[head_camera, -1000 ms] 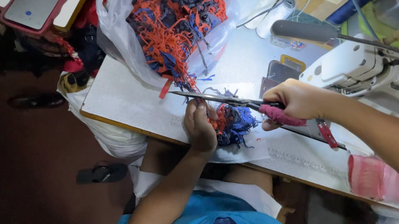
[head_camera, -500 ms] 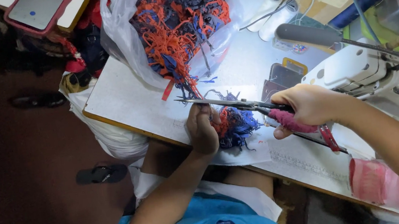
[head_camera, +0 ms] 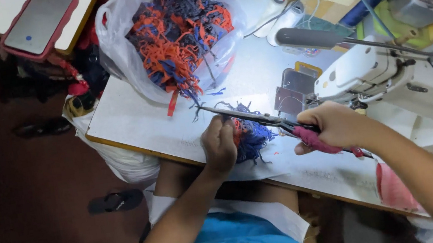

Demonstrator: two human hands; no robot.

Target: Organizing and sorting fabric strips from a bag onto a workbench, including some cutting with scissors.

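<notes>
My right hand (head_camera: 335,124) grips the pink-wrapped handles of a long pair of scissors (head_camera: 252,117), whose blades point left over the white table (head_camera: 138,127). My left hand (head_camera: 218,145) is closed on a small bundle of blue and orange fabric strips (head_camera: 252,136) lying on the table, right under the blades. Behind them a clear plastic bag (head_camera: 121,44) holds a heap of orange and dark blue fabric scraps (head_camera: 175,31), with a few strips hanging out over the table.
A white sewing machine (head_camera: 379,73) stands at the right with its metal plate (head_camera: 294,91) beside the scissors. A phone in a red case (head_camera: 39,22) lies at the upper left. Sandals (head_camera: 117,200) rest on the dark floor below the table edge.
The scissors and my right hand have shifted slightly. My left hand stays on the fabric bundle.
</notes>
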